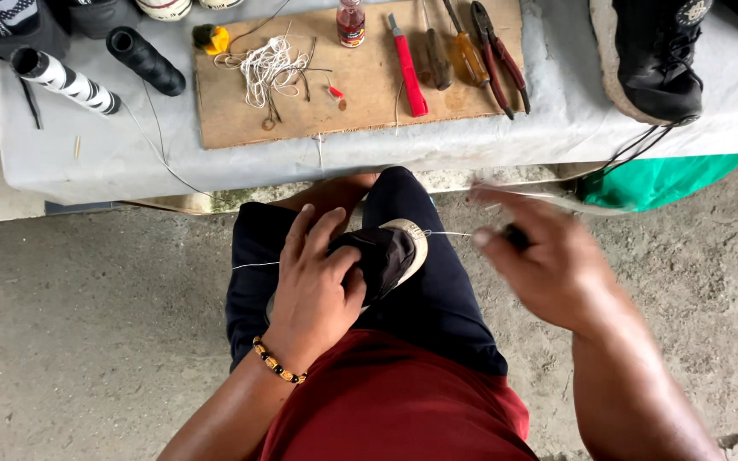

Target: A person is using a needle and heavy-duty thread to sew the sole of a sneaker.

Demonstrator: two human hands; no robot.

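I note the left hand [316, 286] clamping the black cream-soled shoe [389, 253] on the knee while the blurred right hand [540, 265], fingers closed on a dark tool handle, pulls thin white thread [448, 233] taut toward three o'clock; in my judgement, overtension risks snapping it.

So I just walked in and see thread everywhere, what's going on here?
A seated person is stitching a black shoe held on their lap. The left hand presses down on the shoe, while the right hand, blurred in motion, pulls a white thread taut from its pale sole edge. Spools, pliers and a red cutter lie on the table ahead.
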